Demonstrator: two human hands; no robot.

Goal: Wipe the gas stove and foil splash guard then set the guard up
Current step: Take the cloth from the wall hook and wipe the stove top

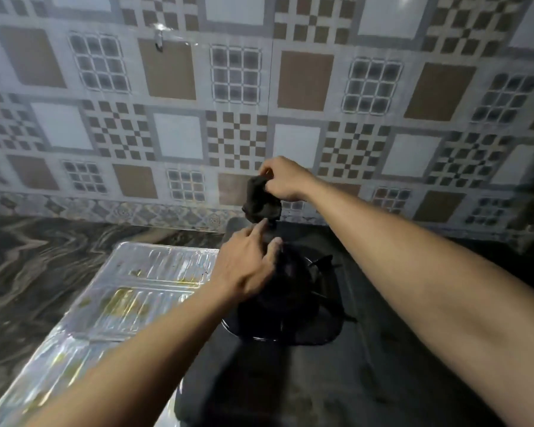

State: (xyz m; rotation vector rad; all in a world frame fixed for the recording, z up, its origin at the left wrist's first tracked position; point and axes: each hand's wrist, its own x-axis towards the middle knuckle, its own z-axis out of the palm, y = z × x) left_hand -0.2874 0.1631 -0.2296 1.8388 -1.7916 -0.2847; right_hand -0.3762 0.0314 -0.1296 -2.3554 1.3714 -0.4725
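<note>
A black gas stove (367, 365) fills the lower right, its burner and pan support (321, 272) dark and hard to make out. The silver foil splash guard (130, 291) lies flat on the counter left of the stove, with yellowish grease stains. My right hand (285, 180) pinches a dark cloth (261, 203) that hangs above the back of the stove. My left hand (247, 266) is just below it, index finger touching the cloth's lower edge, thumb over the burner. Whether the left hand grips the cloth is unclear.
A dark marbled counter (28, 266) extends to the left. A patterned tile wall (235, 131) rises right behind the stove, with a small clear hook (159, 38) stuck high on it.
</note>
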